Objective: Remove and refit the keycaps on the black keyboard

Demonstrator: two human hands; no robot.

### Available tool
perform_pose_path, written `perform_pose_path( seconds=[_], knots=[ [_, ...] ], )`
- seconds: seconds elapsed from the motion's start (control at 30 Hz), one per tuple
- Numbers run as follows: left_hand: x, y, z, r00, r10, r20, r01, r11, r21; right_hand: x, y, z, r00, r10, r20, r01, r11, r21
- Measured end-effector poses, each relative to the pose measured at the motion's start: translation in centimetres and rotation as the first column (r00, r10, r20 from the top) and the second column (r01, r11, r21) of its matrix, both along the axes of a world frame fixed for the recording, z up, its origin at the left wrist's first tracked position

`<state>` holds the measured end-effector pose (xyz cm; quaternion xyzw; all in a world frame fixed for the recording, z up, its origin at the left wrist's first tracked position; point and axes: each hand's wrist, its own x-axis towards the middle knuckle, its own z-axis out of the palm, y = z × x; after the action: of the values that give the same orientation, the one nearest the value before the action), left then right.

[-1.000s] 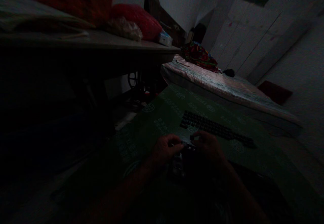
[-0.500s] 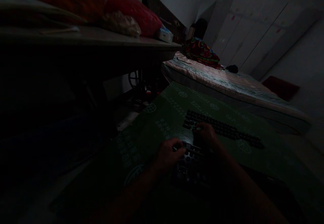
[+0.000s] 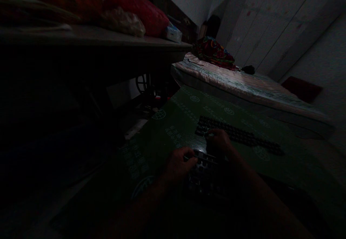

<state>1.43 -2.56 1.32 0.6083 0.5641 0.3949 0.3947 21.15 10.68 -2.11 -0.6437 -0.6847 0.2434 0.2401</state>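
The room is very dim. A dark keyboard base (image 3: 198,183) lies on a green printed board, its bare key sockets showing near the top left. My left hand (image 3: 180,163) is at that corner, thumb and index finger pressed together over the sockets; anything between them is too dark to make out. Beyond the base, loose black keycaps (image 3: 238,135) lie in long slanting rows. My right hand (image 3: 219,138) is closed in a pinch at the near left end of these rows, on what looks like a keycap. My right forearm and shadow hide much of the base.
The green board (image 3: 162,138) stretches towards a bed (image 3: 243,84) with a bundled patterned cloth (image 3: 213,53). On the left a table (image 3: 94,37) carries a red plastic bag (image 3: 137,10) and a small packet (image 3: 173,33). Below it stands a dark wheel (image 3: 142,84).
The view has shifted slightly. Both hands keep nearly the same places, left at the keyboard base and right at the keycap rows.
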Motion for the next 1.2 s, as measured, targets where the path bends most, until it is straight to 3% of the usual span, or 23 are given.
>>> perform_pose_path(
  seconds=[0.63, 0.83, 1.0, 1.13, 1.2],
  knots=[
    [0.0, 0.1, 0.1, 1.000, -0.007, -0.001, 0.007, 1.000, 0.012, 0.0, 0.0, -0.3, 1.000, -0.003, -0.009, 0.003, 1.000, 0.020],
    [-0.1, 0.2, -0.2, 1.000, -0.002, -0.018, 0.003, 0.999, 0.039, 0.3, -0.7, 0.7, 0.999, -0.023, -0.045, 0.026, 0.998, 0.064],
    [-0.2, 0.2, -0.2, 0.999, -0.001, -0.051, 0.004, 0.998, 0.059, 1.1, -3.6, 3.5, 0.994, -0.056, -0.098, 0.067, 0.990, 0.124],
    [-0.2, 0.2, -0.3, 0.991, -0.025, -0.128, 0.055, 0.969, 0.241, 1.7, -8.0, 5.6, 0.950, -0.093, -0.297, 0.164, 0.960, 0.225],
    [-0.2, 0.2, -0.4, 0.982, -0.069, -0.175, 0.124, 0.936, 0.330, 2.0, -10.2, 6.0, 0.956, -0.119, -0.267, 0.199, 0.934, 0.297]
  ],
)
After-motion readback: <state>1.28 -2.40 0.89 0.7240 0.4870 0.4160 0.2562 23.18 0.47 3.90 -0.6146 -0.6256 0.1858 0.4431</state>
